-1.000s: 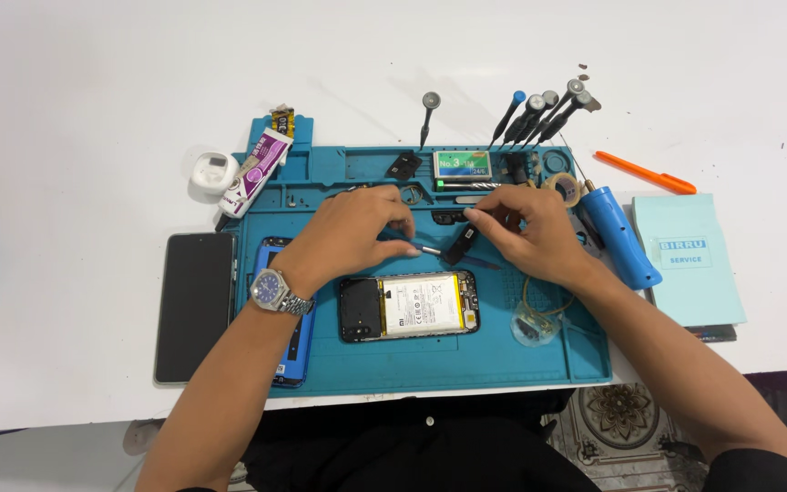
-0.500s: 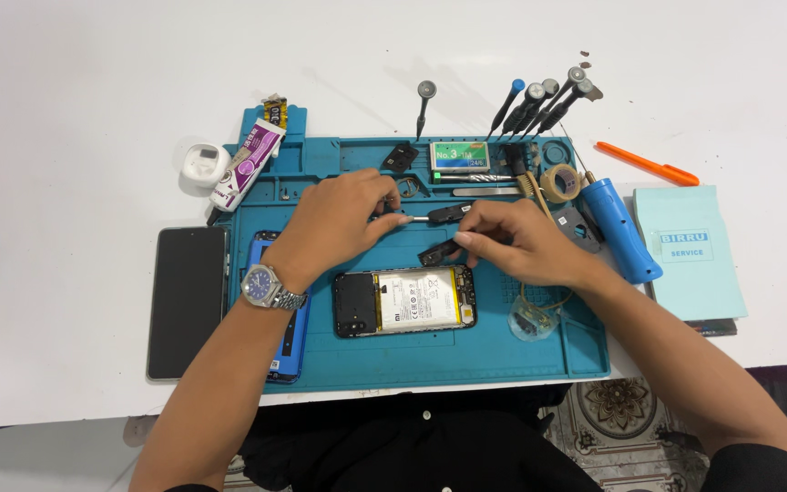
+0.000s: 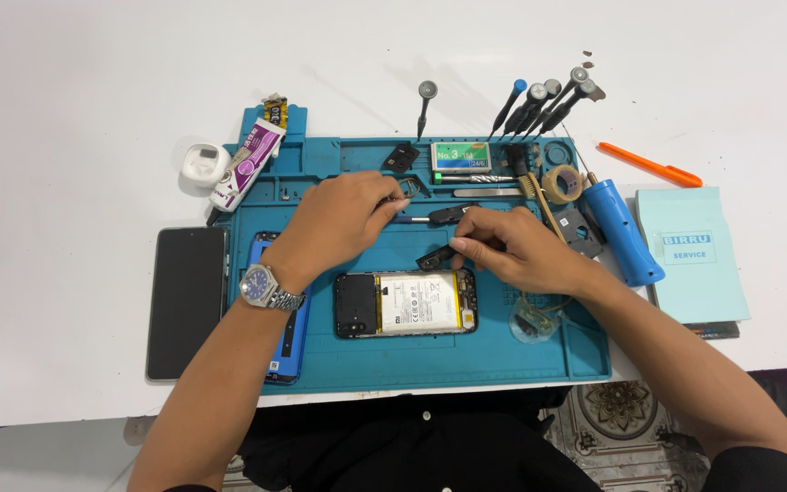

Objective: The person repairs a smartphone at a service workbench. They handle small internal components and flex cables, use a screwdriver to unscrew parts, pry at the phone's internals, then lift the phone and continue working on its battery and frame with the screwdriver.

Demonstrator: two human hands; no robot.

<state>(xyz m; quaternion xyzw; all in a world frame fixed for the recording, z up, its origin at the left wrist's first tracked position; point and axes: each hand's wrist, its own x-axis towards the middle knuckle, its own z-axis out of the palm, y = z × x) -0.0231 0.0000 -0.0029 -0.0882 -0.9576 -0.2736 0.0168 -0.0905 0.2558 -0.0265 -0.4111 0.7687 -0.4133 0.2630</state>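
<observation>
Pinching a small black cover plate [image 3: 434, 259], right hand [image 3: 512, 251] has lifted it from the opened phone [image 3: 405, 303]; left hand [image 3: 339, 223], at ten o'clock, grips a screwdriver [image 3: 423, 218].

The teal work mat [image 3: 503, 364] is crowded along its far edge: a small green box [image 3: 460, 156], a steel bar [image 3: 487, 192], a brush [image 3: 530, 187] and a tape roll [image 3: 562, 183] lie close together, with a row of screwdrivers [image 3: 539, 105] standing just behind. On the right, the blue electric screwdriver [image 3: 619, 230] and a pale blue booklet [image 3: 694, 255] block that side. The opened phone [image 3: 405, 303] fills the mat's middle; the left hand [image 3: 334, 223] and right hand [image 3: 512, 251] hover over the strip behind it. A black phone [image 3: 186, 301] and a blue phone frame [image 3: 289, 328] close the left. Bare mat runs along the near edge, and open white table [image 3: 75, 109] lies far left and behind.
</observation>
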